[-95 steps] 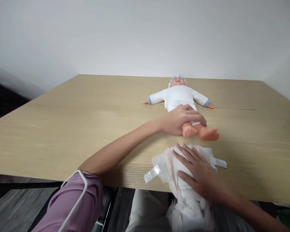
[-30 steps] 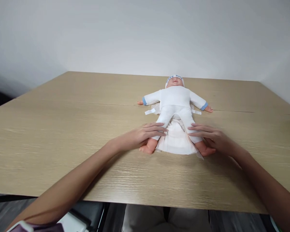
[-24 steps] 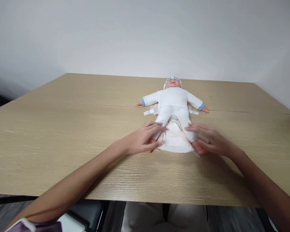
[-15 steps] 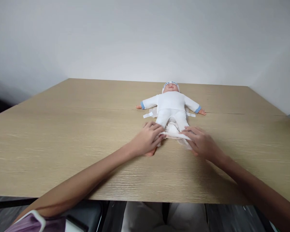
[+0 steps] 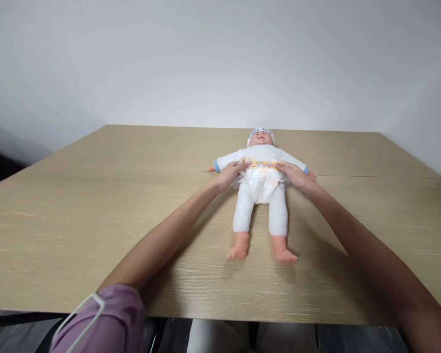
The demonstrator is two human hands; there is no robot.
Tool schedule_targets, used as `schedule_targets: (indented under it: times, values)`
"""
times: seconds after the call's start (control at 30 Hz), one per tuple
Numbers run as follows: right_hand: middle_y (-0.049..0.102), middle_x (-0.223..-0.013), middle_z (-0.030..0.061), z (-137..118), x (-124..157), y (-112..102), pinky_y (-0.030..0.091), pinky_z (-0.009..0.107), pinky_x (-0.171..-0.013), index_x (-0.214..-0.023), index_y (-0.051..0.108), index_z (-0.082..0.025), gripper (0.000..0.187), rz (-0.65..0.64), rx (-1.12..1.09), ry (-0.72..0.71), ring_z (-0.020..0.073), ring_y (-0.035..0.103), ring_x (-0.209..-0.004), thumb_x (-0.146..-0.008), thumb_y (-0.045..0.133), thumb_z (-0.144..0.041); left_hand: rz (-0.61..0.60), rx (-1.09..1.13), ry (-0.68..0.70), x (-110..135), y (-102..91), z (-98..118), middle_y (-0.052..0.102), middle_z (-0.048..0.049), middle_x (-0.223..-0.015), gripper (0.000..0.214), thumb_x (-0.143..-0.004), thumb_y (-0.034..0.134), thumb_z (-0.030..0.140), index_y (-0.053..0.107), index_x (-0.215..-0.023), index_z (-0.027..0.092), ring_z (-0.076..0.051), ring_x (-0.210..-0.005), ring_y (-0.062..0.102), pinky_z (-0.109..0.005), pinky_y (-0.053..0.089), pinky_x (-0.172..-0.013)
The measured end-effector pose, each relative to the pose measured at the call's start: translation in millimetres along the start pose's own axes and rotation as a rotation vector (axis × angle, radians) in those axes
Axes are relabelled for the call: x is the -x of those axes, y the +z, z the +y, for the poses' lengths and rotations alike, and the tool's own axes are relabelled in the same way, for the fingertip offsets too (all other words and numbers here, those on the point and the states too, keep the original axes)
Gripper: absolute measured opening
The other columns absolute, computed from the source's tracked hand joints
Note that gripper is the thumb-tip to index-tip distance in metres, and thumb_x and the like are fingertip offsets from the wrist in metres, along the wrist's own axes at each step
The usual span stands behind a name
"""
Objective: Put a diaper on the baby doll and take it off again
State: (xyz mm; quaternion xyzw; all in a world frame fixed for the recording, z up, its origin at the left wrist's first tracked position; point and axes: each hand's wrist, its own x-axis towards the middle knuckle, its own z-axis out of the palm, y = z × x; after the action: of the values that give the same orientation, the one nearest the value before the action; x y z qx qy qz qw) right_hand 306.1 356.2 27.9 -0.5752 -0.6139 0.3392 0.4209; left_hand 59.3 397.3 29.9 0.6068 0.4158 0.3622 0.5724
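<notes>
A baby doll in white clothes and a cap lies on its back on the wooden table, head away from me, legs stretched toward me. A white diaper with a yellow printed band is folded up over its belly. My left hand grips the diaper's top edge at the doll's left side. My right hand grips the same edge on the other side. Both hands have their fingers curled on the diaper's waistband.
A plain white wall rises behind the table. A seam runs across the tabletop at the height of the doll's arms. My lap and a chair edge show below the near table edge.
The diaper's front flap, which lay flat between the doll's legs, has been pulled up over the belly. Both hands moved from the doll's legs up to its waist.
</notes>
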Motion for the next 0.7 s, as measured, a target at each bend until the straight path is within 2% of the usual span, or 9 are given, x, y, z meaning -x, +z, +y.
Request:
schedule_targets:
  times: [0.1, 0.2, 0.27, 0.37, 0.43, 0.47, 0.57, 0.63, 0.7]
  values:
    - [0.081, -0.093, 0.006, 3.9, 24.3, -9.4, 0.058, 0.044, -0.095, -0.093, 0.077, -0.025, 0.046, -0.074, -0.002, 0.021, 0.0315, 0.072, -0.1, -0.092, 0.07, -0.071, -0.084, 0.006, -0.042, 22.4, -11.7, -6.2, 0.064, -0.0026, -0.071, 0.051, -0.075, 0.089, 0.063, 0.064, -0.077, 0.018, -0.018, -0.07, 0.06, -0.03, 0.042, -0.063]
    - [0.081, -0.098, 0.0058, 7.4, 41.5, -18.2, 0.06, 0.043, -0.092, -0.099, 0.077, -0.024, 0.054, -0.111, 0.0, 0.025, 0.0298, 0.073, -0.097, -0.094, 0.064, -0.076, -0.12, 0.021, -0.065, 32.8, -27.1, -1.5, 0.072, -0.0044, -0.085, 0.049, -0.074, 0.092, 0.056, 0.073, -0.098, 0.018, -0.019, -0.077, 0.064, -0.029, 0.047, -0.068]
    - [0.08, -0.103, 0.0074, 12.0, 50.3, -23.1, 0.061, 0.041, -0.086, -0.102, 0.074, -0.023, 0.056, -0.02, 0.002, 0.0, 0.0283, 0.074, -0.094, -0.094, 0.061, -0.076, -0.046, -0.015, -0.046, 34.6, -35.0, 7.0, 0.077, -0.0051, -0.095, 0.048, -0.076, 0.09, 0.05, 0.073, -0.11, 0.02, -0.019, -0.083, 0.065, -0.03, 0.05, -0.075]
    - [0.079, -0.099, 0.0089, 25.2, 67.7, -30.9, 0.06, 0.041, -0.082, -0.102, 0.07, -0.023, 0.046, 0.175, 0.16, -0.044, 0.0264, 0.073, -0.085, -0.098, 0.059, -0.067, 0.121, -0.202, 0.084, 40.4, -33.7, 24.8, 0.079, -0.0077, -0.115, 0.032, -0.089, 0.076, 0.045, 0.073, -0.111, 0.022, -0.021, -0.099, 0.067, -0.033, 0.053, -0.087]
    - [0.077, -0.093, 0.0088, 37.9, 81.6, -35.1, 0.057, 0.042, -0.081, -0.096, 0.067, -0.024, 0.039, 0.24, 0.369, -0.102, 0.0266, 0.071, -0.081, -0.099, 0.059, -0.062, 0.163, -0.371, 0.25, 47.0, -20.4, 36.6, 0.077, -0.0082, -0.126, 0.028, -0.099, 0.065, 0.044, 0.073, -0.112, 0.022, -0.024, -0.109, 0.067, -0.037, 0.052, -0.095]
    - [0.076, -0.091, 0.0089, 44.8, 87.8, -36.4, 0.056, 0.042, -0.08, -0.094, 0.066, -0.024, 0.038, 0.257, 0.471, -0.137, 0.0273, 0.07, -0.081, -0.099, 0.059, -0.061, 0.139, -0.459, 0.351, 49.8, -10.4, 41.5, 0.076, -0.0081, -0.127, 0.028, -0.102, 0.061, 0.045, 0.073, -0.114, 0.022, -0.025, -0.113, 0.066, -0.039, 0.051, -0.1]
    - [0.073, -0.093, 0.0101, 63.0, 98.7, -36.5, 0.053, 0.042, -0.078, -0.092, 0.061, -0.025, 0.038, 0.28, 0.645, -0.214, 0.0297, 0.069, -0.086, -0.1, 0.057, -0.062, -0.06, -0.708, 0.611, 50.3, 25.0, 49.1, 0.077, -0.0084, -0.124, 0.03, -0.106, 0.057, 0.045, 0.074, -0.115, 0.021, -0.028, -0.12, 0.063, -0.046, 0.044, -0.113]
    - [0.07, -0.09, 0.0096, 71.0, 98.6, -34.7, 0.051, 0.041, -0.078, -0.093, 0.058, -0.025, 0.038, 0.271, 0.691, -0.224, 0.0296, 0.067, -0.085, -0.102, 0.053, -0.062, -0.163, -0.866, 0.676, 44.0, 45.8, 47.7, 0.076, -0.0093, -0.125, 0.033, -0.106, 0.058, 0.048, 0.075, -0.115, 0.022, -0.031, -0.123, 0.06, -0.049, 0.041, -0.114]
    - [0.067, -0.085, 0.0081, 75.5, 95.3, -32.9, 0.05, 0.04, -0.078, -0.093, 0.056, -0.025, 0.038, 0.259, 0.708, -0.204, 0.0286, 0.064, -0.082, -0.102, 0.052, -0.062, -0.175, -1.002, 0.677, 36.6, 59.4, 43.4, 0.074, -0.0098, -0.128, 0.035, -0.106, 0.059, 0.051, 0.077, -0.117, 0.022, -0.033, -0.125, 0.057, -0.052, 0.041, -0.113]
